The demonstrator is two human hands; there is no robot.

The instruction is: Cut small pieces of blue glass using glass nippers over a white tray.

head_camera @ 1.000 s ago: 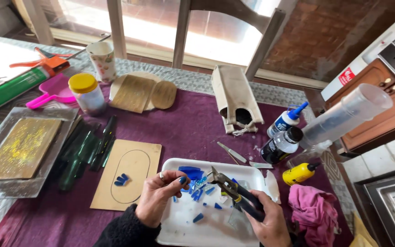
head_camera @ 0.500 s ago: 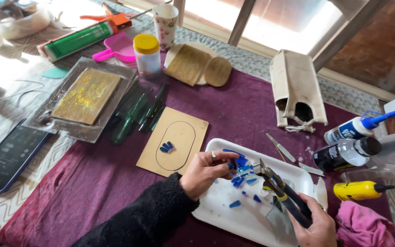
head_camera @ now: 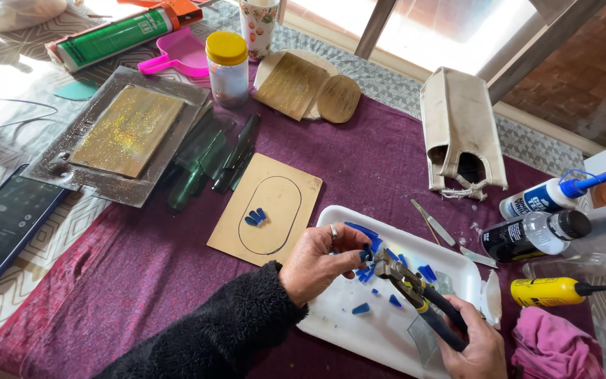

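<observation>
bench [head_camera: 128,267]: covered with a purple cloth, a patterned cloth showing along its left edge
metal tray [head_camera: 64,175]: far left of the cloth, a gold glittered panel [head_camera: 128,130] lying flat in it
white tray [head_camera: 380,330]: shallow, rectangular, in front of me on the cloth; both my hands are over it; blue chips scattered across its floor
canvas holder [head_camera: 461,126]: cream, lying beyond the white tray, opening toward me
wooden board [head_camera: 268,207]: tan, an oval drawn on it, just left of the white tray; a few blue chips sit inside the oval
phone [head_camera: 5,224]: dark, screen lit, at the left edge
green glass strips [head_camera: 208,158]: bundle lying between metal tray and wooden board
left hand [head_camera: 320,263]: my grip here is pinched together, fingertips clamped on a small blue glass piece [head_camera: 365,256] held above the white tray; ring on one finger, dark fleece sleeve
right hand [head_camera: 471,347]: my grip is wrapped tight around the dark handles of the nippers [head_camera: 415,291], low right of the white tray
nippers: head points up-left, touching the blue glass piece; whether it bites the glass I cannot tell
bottles: a white glue bottle with blue cap [head_camera: 552,196], a dark bottle [head_camera: 534,235] and a yellow one [head_camera: 552,291], all lying right of the white tray
jar [head_camera: 227,67]: yellow lid, upright at the far edge
pink rag [head_camera: 552,347]: bunched, just right of my right hand
</observation>
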